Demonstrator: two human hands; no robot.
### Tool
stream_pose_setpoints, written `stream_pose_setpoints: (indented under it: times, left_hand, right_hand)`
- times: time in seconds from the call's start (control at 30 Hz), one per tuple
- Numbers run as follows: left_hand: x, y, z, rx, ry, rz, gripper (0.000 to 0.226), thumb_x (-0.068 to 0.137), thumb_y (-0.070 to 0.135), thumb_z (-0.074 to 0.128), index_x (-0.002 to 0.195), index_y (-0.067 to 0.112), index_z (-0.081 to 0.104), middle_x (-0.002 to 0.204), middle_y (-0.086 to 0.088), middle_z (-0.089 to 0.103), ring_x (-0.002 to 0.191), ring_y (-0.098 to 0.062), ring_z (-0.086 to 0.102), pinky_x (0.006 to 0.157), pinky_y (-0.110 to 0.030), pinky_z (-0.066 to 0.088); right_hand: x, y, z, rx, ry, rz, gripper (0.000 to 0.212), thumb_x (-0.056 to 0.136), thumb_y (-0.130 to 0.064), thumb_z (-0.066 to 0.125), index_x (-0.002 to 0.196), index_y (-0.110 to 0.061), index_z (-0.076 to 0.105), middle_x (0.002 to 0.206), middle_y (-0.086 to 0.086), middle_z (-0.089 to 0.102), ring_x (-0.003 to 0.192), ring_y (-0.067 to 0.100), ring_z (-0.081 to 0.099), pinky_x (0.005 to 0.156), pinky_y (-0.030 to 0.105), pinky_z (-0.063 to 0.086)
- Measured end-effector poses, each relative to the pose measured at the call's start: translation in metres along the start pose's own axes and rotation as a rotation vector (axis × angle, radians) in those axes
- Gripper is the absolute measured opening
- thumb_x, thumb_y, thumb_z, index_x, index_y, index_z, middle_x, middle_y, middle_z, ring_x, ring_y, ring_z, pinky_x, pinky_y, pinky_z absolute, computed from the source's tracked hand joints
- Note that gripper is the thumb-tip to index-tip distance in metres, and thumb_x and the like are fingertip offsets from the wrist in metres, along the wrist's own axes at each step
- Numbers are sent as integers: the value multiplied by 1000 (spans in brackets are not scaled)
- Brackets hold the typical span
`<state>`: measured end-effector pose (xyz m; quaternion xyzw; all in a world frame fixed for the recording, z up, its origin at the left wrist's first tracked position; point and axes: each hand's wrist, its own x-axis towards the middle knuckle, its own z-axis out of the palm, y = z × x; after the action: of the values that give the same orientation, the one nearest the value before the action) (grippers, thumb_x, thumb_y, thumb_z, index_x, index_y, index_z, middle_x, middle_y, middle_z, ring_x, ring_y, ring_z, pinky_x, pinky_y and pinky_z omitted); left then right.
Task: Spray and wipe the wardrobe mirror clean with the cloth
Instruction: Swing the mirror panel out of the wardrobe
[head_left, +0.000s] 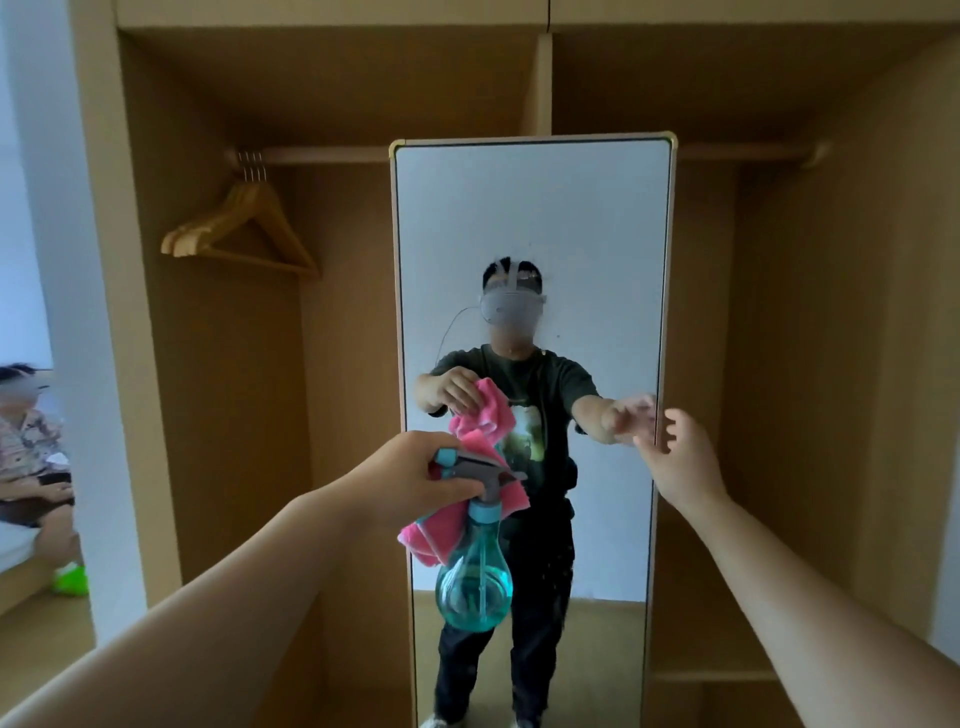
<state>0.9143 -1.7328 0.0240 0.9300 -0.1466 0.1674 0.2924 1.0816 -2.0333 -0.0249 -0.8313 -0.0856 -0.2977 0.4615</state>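
Head view. A tall framed mirror (530, 218) stands upright at the middle of an open wooden wardrobe (831, 364), in front of its central partition. The left hand (410, 480) is raised before the lower half of the glass. Its grip closes round the grey trigger head of a teal spray bottle (475, 582), which hangs below the fingers, and bunches a pink cloth (428, 538) against the bottle's neck. The right hand (683, 460) is held at the mirror's right edge, grip wide, fingers spread and holding nothing; whether it touches the frame cannot be told. Wooden hangers (244, 228) hang from the left rail (322, 154). A seated person (28, 447) shows at the far left.
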Motion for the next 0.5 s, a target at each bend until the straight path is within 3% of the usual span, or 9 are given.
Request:
stream_pose_setpoints:
  times: [0.07,0.13,0.2,0.3,0.5]
  left_hand:
    - [-5,1,-3,-32,-1,13,20,83,36,72,100,26,69,92,10,70,82,-8,66,74,-26,59]
    - [-9,2,-6,-68,-21,19,20,83,35,73,100,25,70,92,9,71,82,-7,67,73,-27,59]
    - [-13,3,-8,-93,-30,28,18,82,33,74,98,25,71,91,9,72,82,-6,67,72,-27,59]
    - [-20,3,-10,-153,-12,62,13,81,31,75,93,29,72,88,15,71,81,-2,67,67,-20,58]
    - [-29,-1,-8,-198,72,98,16,81,32,75,96,28,72,90,13,72,83,-4,66,72,-25,58]
  right_hand:
    - [-28,-26,-5,102,-9,-91,31,95,-27,59,123,-12,56,111,3,61,99,19,60,77,29,47]
    - [-60,-52,-7,198,-145,-152,13,97,-25,56,99,-14,63,94,5,67,87,13,61,72,26,45]
    - [-94,-76,-3,300,-320,-237,13,95,-20,61,87,-13,69,80,4,70,77,9,64,69,21,47]
    - [-135,-102,9,453,-476,-238,7,89,-15,68,96,-17,69,86,-1,73,83,12,69,77,23,55]
    - [-166,-120,34,639,-473,-85,25,81,-18,77,102,-17,64,96,-8,73,91,13,71,75,23,56]
